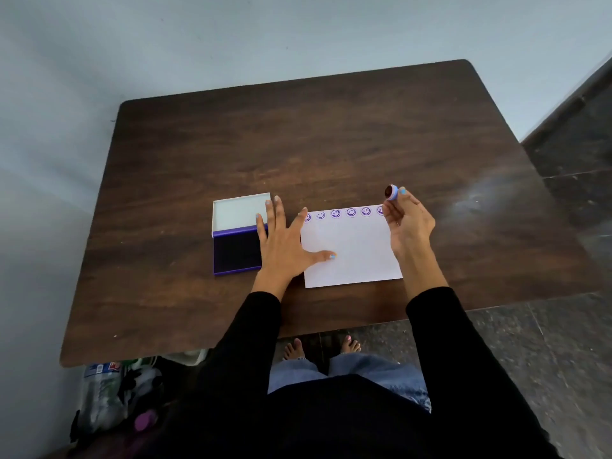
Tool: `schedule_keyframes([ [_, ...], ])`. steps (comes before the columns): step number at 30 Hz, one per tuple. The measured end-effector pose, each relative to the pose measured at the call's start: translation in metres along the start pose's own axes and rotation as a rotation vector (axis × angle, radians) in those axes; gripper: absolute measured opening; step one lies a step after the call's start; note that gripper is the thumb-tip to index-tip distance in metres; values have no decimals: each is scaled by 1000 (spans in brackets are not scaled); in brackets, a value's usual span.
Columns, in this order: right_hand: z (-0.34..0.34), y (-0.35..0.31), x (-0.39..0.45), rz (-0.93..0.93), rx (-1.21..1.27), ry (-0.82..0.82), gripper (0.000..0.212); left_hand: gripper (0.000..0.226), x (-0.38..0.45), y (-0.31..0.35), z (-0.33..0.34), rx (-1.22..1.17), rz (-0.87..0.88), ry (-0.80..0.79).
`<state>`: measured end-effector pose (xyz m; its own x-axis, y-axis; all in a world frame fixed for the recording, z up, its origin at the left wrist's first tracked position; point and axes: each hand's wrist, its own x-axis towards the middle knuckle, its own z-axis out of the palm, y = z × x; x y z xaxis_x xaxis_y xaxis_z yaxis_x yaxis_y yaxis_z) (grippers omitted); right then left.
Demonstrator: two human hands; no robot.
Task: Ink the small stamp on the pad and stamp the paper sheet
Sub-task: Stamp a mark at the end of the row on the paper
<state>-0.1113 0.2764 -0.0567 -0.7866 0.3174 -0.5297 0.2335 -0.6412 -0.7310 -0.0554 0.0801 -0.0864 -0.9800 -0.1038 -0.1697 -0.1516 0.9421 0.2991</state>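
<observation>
A white paper sheet (356, 256) lies on the dark wooden table (298, 144), with a row of several purple smiley prints along its far edge. My left hand (284, 240) lies flat with fingers spread, its thumb on the sheet's left part and its fingers over the right side of the open ink pad (236, 251). The pad's dark purple surface faces up and its white lid (236, 212) is folded back. My right hand (409, 223) holds the small round stamp (390, 192) above the sheet's far right corner, its dark face tilted up and to the left.
The table stands against a pale wall at the back and left. Under its front left corner lie plastic bottles (99, 389) and bags. Dark tiled floor (563, 342) runs along the right. My bare feet (321, 347) show below the table's front edge.
</observation>
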Motion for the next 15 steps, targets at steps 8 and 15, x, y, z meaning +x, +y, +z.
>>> schedule_keyframes([
  [8,-23,-6,13,87,45,47,4,114,5,2,0,53,-52,-106],
  [15,-32,6,25,-226,-302,126,19,112,5,3,0,67,-81,-101],
])
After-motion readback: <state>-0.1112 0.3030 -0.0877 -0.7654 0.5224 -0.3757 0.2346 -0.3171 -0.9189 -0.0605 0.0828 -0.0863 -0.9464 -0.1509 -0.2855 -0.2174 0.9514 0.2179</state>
